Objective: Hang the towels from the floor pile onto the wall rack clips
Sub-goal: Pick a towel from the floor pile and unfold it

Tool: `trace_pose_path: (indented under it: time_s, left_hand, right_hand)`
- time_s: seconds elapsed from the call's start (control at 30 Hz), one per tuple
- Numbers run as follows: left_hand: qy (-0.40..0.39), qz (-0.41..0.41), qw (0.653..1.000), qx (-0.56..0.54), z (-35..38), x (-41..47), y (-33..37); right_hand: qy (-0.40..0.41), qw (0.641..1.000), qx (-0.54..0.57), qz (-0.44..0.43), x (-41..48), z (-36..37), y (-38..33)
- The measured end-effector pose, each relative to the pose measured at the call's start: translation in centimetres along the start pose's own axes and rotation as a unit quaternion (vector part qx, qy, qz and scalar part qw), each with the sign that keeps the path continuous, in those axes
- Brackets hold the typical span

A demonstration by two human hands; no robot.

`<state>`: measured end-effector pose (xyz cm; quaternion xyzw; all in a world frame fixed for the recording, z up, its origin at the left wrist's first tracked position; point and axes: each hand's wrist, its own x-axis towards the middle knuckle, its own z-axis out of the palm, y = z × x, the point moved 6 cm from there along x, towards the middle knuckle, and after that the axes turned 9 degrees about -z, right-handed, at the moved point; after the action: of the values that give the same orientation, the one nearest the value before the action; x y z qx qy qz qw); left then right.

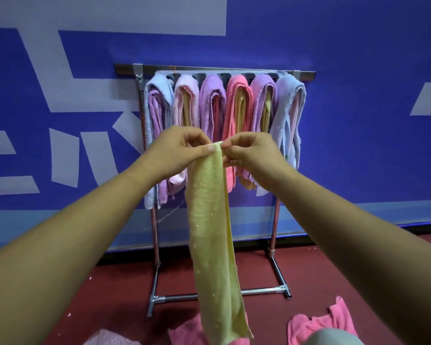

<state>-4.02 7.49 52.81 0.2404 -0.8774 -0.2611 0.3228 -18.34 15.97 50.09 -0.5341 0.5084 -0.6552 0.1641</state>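
A long yellow towel [213, 235] hangs folded lengthwise from my two hands, its lower end near the floor. My left hand [178, 151] pinches its top edge from the left and my right hand [250, 151] pinches it from the right, fingertips almost meeting. Behind my hands stands the rack [214, 70] with its row of clips along the top. Several towels hang there side by side: light blue [159, 95], pale pink [186, 100], purple [212, 103], coral pink [238, 105], another purple and a light blue at the right.
Pink towels [319, 324] lie on the dark red floor at the lower right and another pink towel [187, 329] at the lower middle. The rack's metal legs [157, 300] and base bar rest on the floor against the blue wall.
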Motion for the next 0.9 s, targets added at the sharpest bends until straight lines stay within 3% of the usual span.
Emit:
trace_pose_path:
  time_s: [0.23,0.33,0.5,0.6,0.67,0.73,0.8,0.9]
  left_hand:
    - [0.016,-0.016,1.000,-0.011,-0.6,0.3,-0.1]
    - [0.002,-0.016,1.000,-0.015,-0.8,0.1,-0.3]
    - [-0.041,-0.057,0.990,0.124,-0.9,-0.3,-2.5]
    - [-0.097,-0.073,0.983,0.139,-1.2,-0.6,-3.2]
    - [-0.096,-0.061,0.988,0.103,-1.5,-0.8,-2.9]
    - [-0.087,-0.071,0.994,-0.008,-1.5,-0.9,-2.8]
    - [-0.074,-0.089,0.985,-0.124,-1.1,-1.0,-2.9]
    - [-0.037,-0.090,0.974,-0.207,-0.7,-0.9,-3.3]
  right_hand:
    - [-0.059,0.994,-0.078,-0.044,-0.6,0.9,-1.3]
    - [-0.058,0.996,-0.064,-0.035,-1.0,1.0,-1.6]
    - [-0.029,0.998,-0.055,-0.018,-1.1,0.4,-1.4]
    - [-0.031,0.995,-0.093,-0.008,-1.1,-0.2,-0.6]
    - [-0.034,0.993,-0.111,-0.001,-1.2,-0.5,0.1]
    - [-0.031,0.995,-0.099,-0.005,-1.1,-0.5,0.4]
    - [-0.022,0.997,-0.067,-0.013,-0.9,-0.5,0.3]
    - [-0.010,0.999,-0.034,-0.024,-0.3,-0.7,0.2]
